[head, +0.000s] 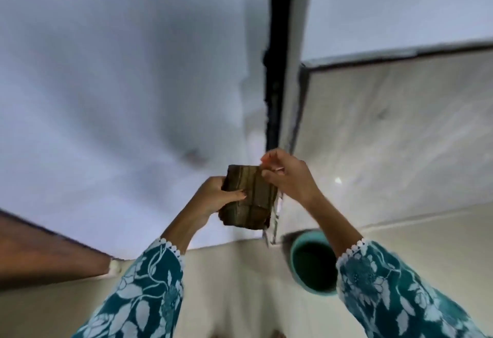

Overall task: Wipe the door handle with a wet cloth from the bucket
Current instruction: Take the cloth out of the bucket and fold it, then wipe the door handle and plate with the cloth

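Note:
A folded brown cloth [249, 196] is held up in front of a white door [120, 84]. My left hand [216, 195] grips its left side, thumb across the front. My right hand [288, 175] pinches the cloth's top right corner. Below my right forearm a teal bucket [298, 276] stands on the floor, its inside dark. A metal piece [274, 220] pokes out at the door's edge just behind the cloth; the image is too blurred to tell whether it is the handle.
A dark gap [274, 57] runs along the door's edge beside a white frame [296, 57]. Pale marble floor [386, 137] spreads to the right. A brown wooden surface [40, 247] shows at the lower left. The whole frame is motion-blurred.

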`<state>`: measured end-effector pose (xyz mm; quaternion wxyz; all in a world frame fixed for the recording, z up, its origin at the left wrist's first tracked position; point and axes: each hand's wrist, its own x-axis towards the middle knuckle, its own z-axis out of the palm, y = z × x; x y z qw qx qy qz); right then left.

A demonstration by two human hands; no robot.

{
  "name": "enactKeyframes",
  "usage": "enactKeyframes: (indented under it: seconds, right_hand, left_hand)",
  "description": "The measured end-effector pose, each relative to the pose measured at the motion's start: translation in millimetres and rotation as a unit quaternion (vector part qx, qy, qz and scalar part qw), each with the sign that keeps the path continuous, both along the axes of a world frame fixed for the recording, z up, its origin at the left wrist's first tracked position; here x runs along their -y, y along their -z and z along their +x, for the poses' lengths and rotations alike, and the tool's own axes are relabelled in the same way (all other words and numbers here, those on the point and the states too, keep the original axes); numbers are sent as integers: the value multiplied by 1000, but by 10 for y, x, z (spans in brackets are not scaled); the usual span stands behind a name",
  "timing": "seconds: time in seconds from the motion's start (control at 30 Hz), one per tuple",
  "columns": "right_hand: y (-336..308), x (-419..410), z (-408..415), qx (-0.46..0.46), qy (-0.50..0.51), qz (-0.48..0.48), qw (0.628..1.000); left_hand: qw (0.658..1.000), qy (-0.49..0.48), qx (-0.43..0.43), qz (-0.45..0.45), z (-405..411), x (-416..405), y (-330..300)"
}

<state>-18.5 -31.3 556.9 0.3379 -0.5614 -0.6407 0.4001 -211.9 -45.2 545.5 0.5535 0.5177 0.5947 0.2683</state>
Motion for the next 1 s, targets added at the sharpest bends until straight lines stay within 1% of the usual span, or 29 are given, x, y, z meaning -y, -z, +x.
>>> enactKeyframes:
  seconds: [0.07,0.1,0.17,0.23,0.27,0.3,0.33,0.4,0.43,0.5,0.53,0.6,0.63,0.7,0.73,0.77,0.8,0.83,0.9,0.93,1.0]
  right_hand:
    - [-147,55,-513,2,65,100,993]
    - [-202,114,-795,-17,70,122,990]
    - [-279,219,-1346,-37,29,117,992]
    - [-347,341,-1968,-21,-57,84,995]
    - [-377,408,-2275,-25,-92,59,994]
    - [-414,480,-2582,-49,-117,24,992]
    - [-445,545,-2842,-95,-133,-25,986]
    - [-514,703,-3437,-222,-161,-118,954]
    - [-536,776,-3706,-276,-174,-143,934]
    - [-581,898,-4139,-349,-200,-164,901]
    - [-607,953,-4332,-370,-212,-172,888]
    - [-616,1031,-4650,-403,-224,-186,868]
    - [-598,1052,-4784,-424,-222,-196,856]
    - [-562,1043,-4954,-451,-199,-226,840]
    - [-550,1020,-5034,-453,-181,-234,841]
    - [-537,984,-5105,-441,-165,-229,852]
    - [-533,939,-5167,-414,-155,-209,872]
    - [-534,885,-5209,-373,-148,-180,898]
    - [-528,736,-5274,-263,-125,-115,950]
    - [-528,653,-5290,-202,-117,-81,969]
    - [-533,486,-5302,-98,-115,-19,988]
  left_hand:
    - [991,-123,41,19,-418,148,-131]
    - [981,-179,69,30,-637,231,-190]
    - [957,-262,104,62,-1046,380,-294]
    - [938,-311,107,109,-1482,573,-391]
    - [932,-321,103,137,-1690,677,-427]
    - [926,-326,94,167,-1901,783,-456]
    - [921,-326,84,194,-2065,871,-471]
    - [914,-328,39,234,-2481,1081,-486]
    - [911,-328,1,249,-2689,1178,-475]
    - [904,-315,-83,279,-3067,1349,-451]
    - [901,-309,-103,288,-3262,1425,-436]
    - [902,-286,-95,309,-3591,1561,-442]
    - [908,-266,-66,318,-3724,1620,-457]
    - [922,-225,37,314,-3914,1683,-487]
    - [924,-216,77,305,-4007,1696,-506]
    - [921,-224,102,301,-4090,1694,-522]
    - [912,-249,120,304,-4167,1687,-529]
    - [895,-289,130,315,-4235,1676,-526]
    - [858,-369,130,332,-4402,1637,-493]
    - [849,-389,127,335,-4482,1611,-472]
    - [852,-396,109,324,-4636,1547,-408]
